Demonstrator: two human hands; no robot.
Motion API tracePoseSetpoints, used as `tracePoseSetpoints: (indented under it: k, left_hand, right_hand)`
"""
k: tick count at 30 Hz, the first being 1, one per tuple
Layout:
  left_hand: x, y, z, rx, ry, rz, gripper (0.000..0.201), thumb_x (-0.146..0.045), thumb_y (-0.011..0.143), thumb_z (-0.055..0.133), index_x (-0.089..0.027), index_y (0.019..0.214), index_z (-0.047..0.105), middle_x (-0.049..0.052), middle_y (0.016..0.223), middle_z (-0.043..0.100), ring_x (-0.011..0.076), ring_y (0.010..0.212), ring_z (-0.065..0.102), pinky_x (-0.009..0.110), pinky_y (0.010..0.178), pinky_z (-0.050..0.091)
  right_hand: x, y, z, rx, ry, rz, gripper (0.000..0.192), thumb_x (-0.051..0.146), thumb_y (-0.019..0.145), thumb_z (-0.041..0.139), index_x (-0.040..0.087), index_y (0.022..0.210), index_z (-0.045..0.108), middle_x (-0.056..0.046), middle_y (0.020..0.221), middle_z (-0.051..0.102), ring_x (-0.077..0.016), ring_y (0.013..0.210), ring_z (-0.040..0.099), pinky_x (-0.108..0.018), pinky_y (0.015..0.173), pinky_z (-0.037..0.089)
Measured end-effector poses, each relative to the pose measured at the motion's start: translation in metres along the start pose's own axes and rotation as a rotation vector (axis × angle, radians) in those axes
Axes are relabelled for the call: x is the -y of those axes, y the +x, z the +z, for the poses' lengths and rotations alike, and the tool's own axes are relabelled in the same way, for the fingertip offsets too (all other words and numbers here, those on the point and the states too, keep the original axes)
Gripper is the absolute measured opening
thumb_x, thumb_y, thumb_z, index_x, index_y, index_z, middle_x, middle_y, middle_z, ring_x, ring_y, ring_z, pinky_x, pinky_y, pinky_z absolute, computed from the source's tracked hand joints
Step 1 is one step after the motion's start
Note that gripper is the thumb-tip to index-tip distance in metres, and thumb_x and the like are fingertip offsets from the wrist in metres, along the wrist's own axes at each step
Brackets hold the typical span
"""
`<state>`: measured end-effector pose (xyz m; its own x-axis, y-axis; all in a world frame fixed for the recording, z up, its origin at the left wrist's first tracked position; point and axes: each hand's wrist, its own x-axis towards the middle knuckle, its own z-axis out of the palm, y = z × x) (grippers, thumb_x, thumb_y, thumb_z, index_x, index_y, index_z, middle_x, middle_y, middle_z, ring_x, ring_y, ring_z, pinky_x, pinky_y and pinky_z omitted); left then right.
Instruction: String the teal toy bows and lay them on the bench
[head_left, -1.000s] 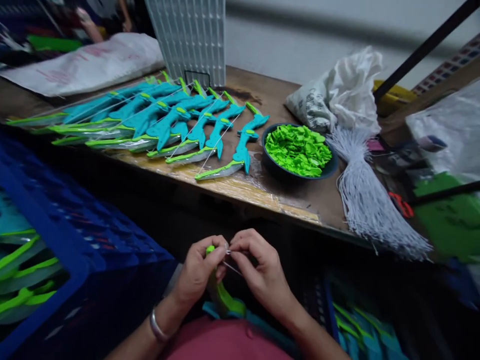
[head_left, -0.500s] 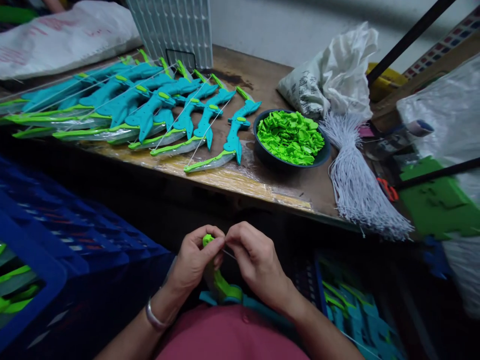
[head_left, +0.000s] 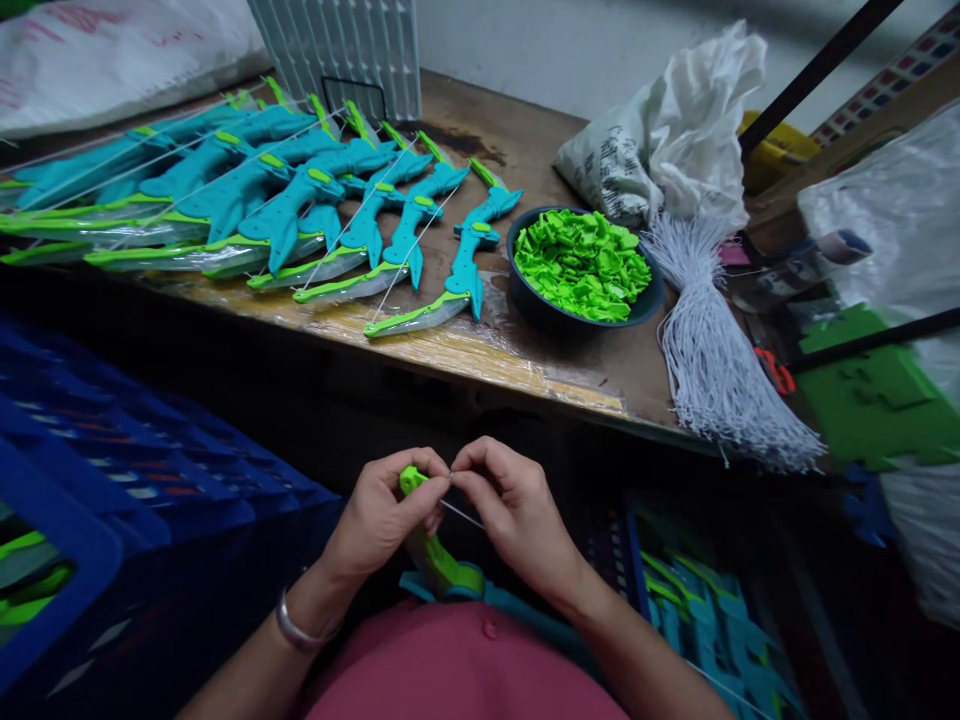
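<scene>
**Hands pinch a string at a toy bow's tip**

Low at 6 o'clock, the left hand clamps the green tip of a toy bow, steadying it over the lap. The right hand pinches a thin white string against that tip (fingertips nearly touching). At 12 o'clock, finished bows lie fanned on the table, beside a bowl of green pieces and a bundle of white strings, all within reach.

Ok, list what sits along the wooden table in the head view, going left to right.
White sack → row of teal and green toy bows → dark bowl of green plastic bits → bundle of white strings → green foam sheet.
</scene>
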<state>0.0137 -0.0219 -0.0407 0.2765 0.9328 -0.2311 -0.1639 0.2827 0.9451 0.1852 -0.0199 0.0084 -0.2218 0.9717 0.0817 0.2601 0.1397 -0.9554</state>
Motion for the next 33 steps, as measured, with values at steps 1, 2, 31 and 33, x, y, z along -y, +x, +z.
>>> tracePoseSetpoints:
  k: [1, 2, 31, 33]
  left_hand:
    - [0.0, 0.001, -0.001, 0.009, -0.008, -0.021, 0.024, -0.036, 0.089, 0.071, -0.017, 0.079, 0.062, -0.004, 0.056, 0.055, 0.0096, 0.049, 0.051, 0.021, 0.05, 0.043]
    - [0.0, 0.001, -0.001, 0.018, -0.022, -0.041, 0.024, -0.037, 0.089, 0.071, -0.017, 0.079, 0.062, -0.004, 0.055, 0.055, 0.0094, 0.049, 0.05, 0.02, 0.05, 0.042]
    - [0.003, 0.009, 0.0, 0.096, -0.355, -0.084, 0.025, -0.034, 0.088, 0.074, -0.014, 0.08, 0.062, -0.004, 0.061, 0.051, 0.0055, 0.047, 0.045, 0.017, 0.045, 0.039]
    - [0.004, 0.008, 0.001, 0.112, -0.348, -0.068, 0.024, -0.034, 0.089, 0.073, -0.014, 0.082, 0.062, -0.004, 0.061, 0.05, 0.006, 0.048, 0.046, 0.017, 0.046, 0.039]
  right_hand:
    - [-0.001, -0.001, 0.001, -0.014, -0.014, -0.029, 0.014, 0.013, 0.096, 0.057, 0.019, 0.085, 0.062, 0.002, 0.081, 0.061, -0.0098, 0.072, 0.056, -0.022, 0.068, 0.046]
    - [-0.002, -0.002, 0.003, -0.029, -0.027, -0.061, 0.014, 0.013, 0.097, 0.057, 0.019, 0.085, 0.062, 0.001, 0.082, 0.061, -0.0102, 0.074, 0.057, -0.022, 0.069, 0.047]
    - [-0.013, -0.012, 0.007, -0.077, -0.297, -0.327, 0.016, 0.016, 0.1, 0.056, 0.019, 0.116, 0.057, -0.007, 0.101, 0.064, -0.0185, 0.092, 0.062, -0.031, 0.076, 0.053]
    - [-0.012, -0.01, 0.007, -0.057, -0.296, -0.344, 0.015, 0.016, 0.101, 0.055, 0.019, 0.116, 0.06, -0.006, 0.099, 0.066, -0.0176, 0.09, 0.063, -0.03, 0.075, 0.053]
